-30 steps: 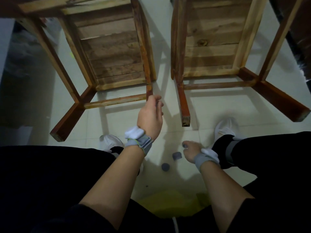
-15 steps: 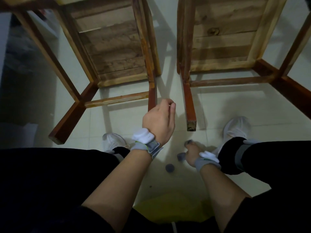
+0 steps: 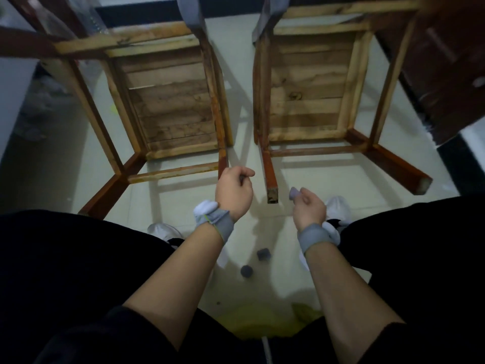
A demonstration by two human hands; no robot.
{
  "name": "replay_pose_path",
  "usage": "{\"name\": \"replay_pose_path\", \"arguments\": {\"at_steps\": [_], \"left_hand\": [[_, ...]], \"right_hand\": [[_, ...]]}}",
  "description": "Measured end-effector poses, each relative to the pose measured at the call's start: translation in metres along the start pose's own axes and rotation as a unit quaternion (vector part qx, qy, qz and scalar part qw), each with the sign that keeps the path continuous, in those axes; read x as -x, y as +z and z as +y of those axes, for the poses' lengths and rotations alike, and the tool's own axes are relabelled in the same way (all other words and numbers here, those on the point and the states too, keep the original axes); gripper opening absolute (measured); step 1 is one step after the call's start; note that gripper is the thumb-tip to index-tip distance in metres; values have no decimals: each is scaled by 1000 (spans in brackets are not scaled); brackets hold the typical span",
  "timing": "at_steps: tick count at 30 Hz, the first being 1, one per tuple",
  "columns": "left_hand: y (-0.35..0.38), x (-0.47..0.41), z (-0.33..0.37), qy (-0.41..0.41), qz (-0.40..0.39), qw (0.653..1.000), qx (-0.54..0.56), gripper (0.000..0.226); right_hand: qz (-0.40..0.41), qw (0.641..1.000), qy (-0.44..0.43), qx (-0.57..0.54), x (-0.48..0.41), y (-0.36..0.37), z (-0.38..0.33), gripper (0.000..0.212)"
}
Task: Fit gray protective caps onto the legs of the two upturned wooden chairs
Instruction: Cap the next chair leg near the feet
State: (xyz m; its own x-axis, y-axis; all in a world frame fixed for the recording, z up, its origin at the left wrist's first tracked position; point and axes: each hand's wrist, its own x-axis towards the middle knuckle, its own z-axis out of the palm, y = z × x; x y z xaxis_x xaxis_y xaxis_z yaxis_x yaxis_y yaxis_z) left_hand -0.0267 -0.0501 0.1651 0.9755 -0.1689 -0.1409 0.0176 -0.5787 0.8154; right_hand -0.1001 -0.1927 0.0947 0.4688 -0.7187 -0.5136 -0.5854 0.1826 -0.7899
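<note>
Two upturned wooden chairs lie on the pale floor, the left chair and the right chair, legs pointing toward me. My left hand is closed over the tip of the left chair's near right leg; a dark grey bit shows between its fingers. My right hand pinches a gray cap just right of the bare end of the right chair's near left leg, not touching it. Two more gray caps lie on the floor between my legs.
My black-trousered knees fill both lower sides, with white shoes beside the caps. A yellow object sits under me. A dark wooden door stands at the right and a black skirting strip runs along the back.
My right hand rose from the floor with a gray cap and now holds it beside the right chair's near leg. My left hand stayed on the left chair's leg tip. The view tilted up.
</note>
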Motion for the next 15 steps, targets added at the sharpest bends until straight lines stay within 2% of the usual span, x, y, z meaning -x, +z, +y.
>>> {"name": "replay_pose_path", "arguments": {"at_steps": [3,6,10,12,15], "left_hand": [[-11,6,18,-99,-38,983,150,22],[-28,15,35,-123,-51,966,221,16],[-41,29,50,-119,-68,958,252,17],[-43,35,54,-116,-87,959,245,21],[-48,47,55,-106,-131,958,233,23]], "right_hand": [[-13,991,-39,-130,16,-11,-43,37],[-116,975,-86,-171,44,-28,-82,33],[-258,946,-90,-176,76,-53,-96,31],[-293,937,-75,-177,83,-59,-91,28],[-300,939,-92,-140,93,-60,-83,26]]}}
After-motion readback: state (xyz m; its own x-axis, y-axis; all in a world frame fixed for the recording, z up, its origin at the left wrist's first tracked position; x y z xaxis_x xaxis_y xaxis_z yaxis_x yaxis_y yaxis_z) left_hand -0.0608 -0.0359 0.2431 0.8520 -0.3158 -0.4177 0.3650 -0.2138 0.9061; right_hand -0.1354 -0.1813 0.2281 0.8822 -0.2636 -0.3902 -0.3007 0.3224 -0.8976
